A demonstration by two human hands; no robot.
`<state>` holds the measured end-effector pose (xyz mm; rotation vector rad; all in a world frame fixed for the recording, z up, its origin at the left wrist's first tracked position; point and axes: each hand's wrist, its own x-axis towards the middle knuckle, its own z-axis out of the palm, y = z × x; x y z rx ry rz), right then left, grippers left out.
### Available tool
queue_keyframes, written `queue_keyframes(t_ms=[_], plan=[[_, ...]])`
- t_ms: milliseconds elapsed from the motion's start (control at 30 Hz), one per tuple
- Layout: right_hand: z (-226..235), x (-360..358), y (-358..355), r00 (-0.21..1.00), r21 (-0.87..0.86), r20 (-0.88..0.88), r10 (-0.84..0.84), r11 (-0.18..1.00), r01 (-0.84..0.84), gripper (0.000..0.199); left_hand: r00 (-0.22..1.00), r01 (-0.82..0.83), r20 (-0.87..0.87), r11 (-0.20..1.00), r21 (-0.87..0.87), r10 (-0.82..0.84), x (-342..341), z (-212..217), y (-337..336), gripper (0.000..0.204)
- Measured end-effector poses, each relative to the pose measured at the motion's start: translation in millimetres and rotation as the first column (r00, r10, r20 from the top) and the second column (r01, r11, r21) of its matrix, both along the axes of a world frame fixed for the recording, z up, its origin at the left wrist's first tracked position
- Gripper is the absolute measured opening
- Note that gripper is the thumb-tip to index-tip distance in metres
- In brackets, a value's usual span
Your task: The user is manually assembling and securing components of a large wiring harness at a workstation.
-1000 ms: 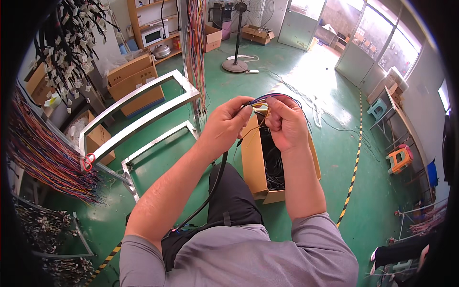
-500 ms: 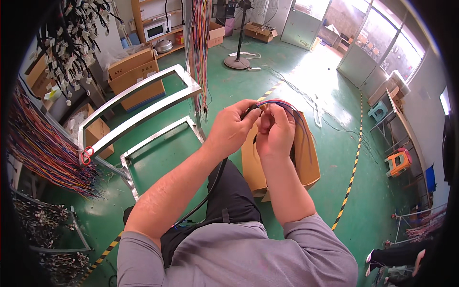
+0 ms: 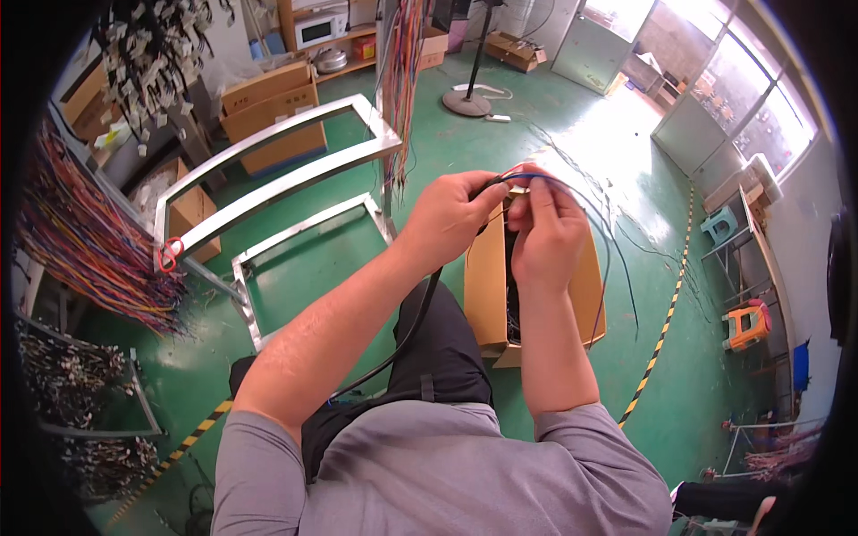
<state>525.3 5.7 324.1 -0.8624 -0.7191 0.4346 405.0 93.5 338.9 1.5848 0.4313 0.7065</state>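
My left hand is closed around a black sheathed cable near its end. From there the cable hangs down past my thigh toward my lap. Thin coloured wires, with a blue wire among them, come out of the sheath between my hands. My right hand pinches some of these wires, its fingertips bunched just right of the left hand. Loose wire ends droop beyond it to the right. Below my hands is an open cardboard box with dark contents, partly hidden by my right forearm.
A metal frame rack stands to the left, with red-handled scissors at its corner. Bundles of coloured wires hang at the far left. A fan base is ahead. Stools line the right side.
My view has shifted slightly. My right hand has moved a little right, and the wires now spread out farther to the right past it. The left hand keeps its grip on the cable.
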Motion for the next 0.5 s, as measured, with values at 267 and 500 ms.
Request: queue_keyframes(t_ms=[267,500], plan=[[1,31,12,0.928,0.057,-0.267,0.260,0.966,-0.254,0.019,0.989,0.130,-0.101,0.967,0.221,-0.110,-18,-10,16,0.033],[34,159,-17,0.799,0.156,-0.095,0.594,0.802,-0.577,0.019,0.913,0.376,-0.265,0.894,0.243,-0.311,-52,-32,39,0.037]])
